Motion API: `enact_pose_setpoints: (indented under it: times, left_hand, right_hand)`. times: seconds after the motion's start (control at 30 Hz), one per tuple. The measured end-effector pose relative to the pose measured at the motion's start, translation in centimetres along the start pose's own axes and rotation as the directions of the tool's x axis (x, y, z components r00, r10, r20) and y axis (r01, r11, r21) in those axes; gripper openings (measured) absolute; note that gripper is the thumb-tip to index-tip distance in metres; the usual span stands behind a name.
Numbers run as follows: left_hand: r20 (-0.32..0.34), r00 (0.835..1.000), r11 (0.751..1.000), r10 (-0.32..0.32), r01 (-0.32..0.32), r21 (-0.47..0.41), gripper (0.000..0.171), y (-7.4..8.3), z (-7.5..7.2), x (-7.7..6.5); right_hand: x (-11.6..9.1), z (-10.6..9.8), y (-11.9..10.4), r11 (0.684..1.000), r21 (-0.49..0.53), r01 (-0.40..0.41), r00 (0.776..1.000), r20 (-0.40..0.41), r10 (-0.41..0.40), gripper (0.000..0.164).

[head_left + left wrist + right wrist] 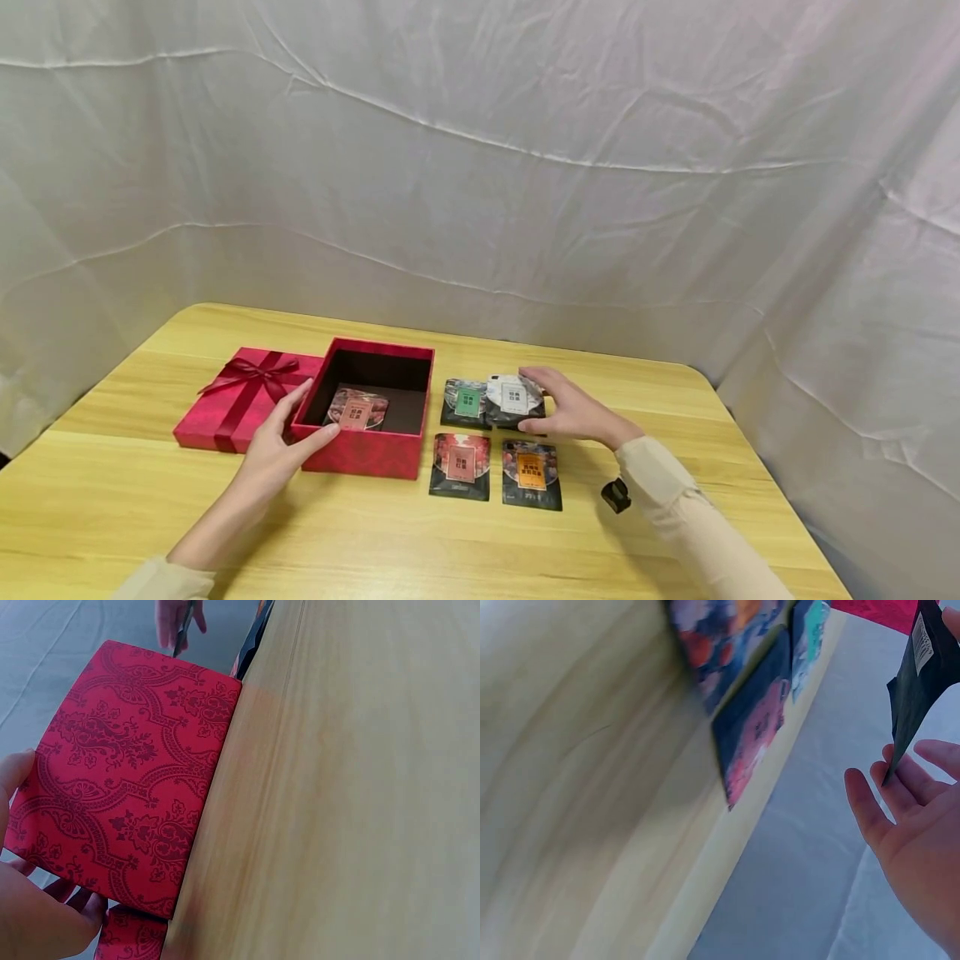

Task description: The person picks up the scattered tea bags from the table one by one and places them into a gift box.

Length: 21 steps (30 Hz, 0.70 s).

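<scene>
While the right hand [573, 408] has its thumb at the near edge and fingers at the far edge, 1 white packet [514, 396] is held between them, tilted in the right wrist view and apparently off the tabletop [420, 550]; which way its long axis runs, cannot tell. Governing relation: the box [360, 457] stands leftward of that packet, with 1 green packet [465, 403] between; the right hand is nearer the packet, the left hand [281, 446] nearer the box.

Left hand: holding the box at its near left corner, thumb by the near rim, fingers along the left wall.

Box: 1, red, upright, mouth up; 1 red packet [358, 410] lying flat inside, toward the near wall.

Nearer the person, on the tabletop: 1 pink packet [459, 468], 1 orange packet [532, 475] to its right.

Outermost, left of the box: 1 lid [210, 417], with 1 ribbon bow [262, 375].
</scene>
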<state>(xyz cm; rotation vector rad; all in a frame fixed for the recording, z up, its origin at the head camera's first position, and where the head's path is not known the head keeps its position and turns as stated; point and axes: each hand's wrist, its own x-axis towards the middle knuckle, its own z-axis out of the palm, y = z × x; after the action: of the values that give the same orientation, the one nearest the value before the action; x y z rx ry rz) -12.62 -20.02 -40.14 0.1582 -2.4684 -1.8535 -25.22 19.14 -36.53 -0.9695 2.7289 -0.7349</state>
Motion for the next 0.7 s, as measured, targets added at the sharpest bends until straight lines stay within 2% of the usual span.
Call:
enact_pose_setpoints:
  times: [0.4, 0.7]
  left_hand:
    - [-0.001, 1.000, 1.000, 0.017, -0.017, -0.010, 0.085, -0.2, 0.0, 0.1]
    - [0.004, 1.000, 1.000, 0.004, -0.004, -0.002, 0.086, -0.3, 0.0, 0.1]
  right_hand:
    - [1.5, -0.7, -1.6, 0.999, 0.029, 0.014, 1.000, 0.000, -0.014, 0.085]
    - [2.7, -1.1, -3.3, 0.999, 0.013, 0.032, 0.999, 0.002, -0.032, 0.086]
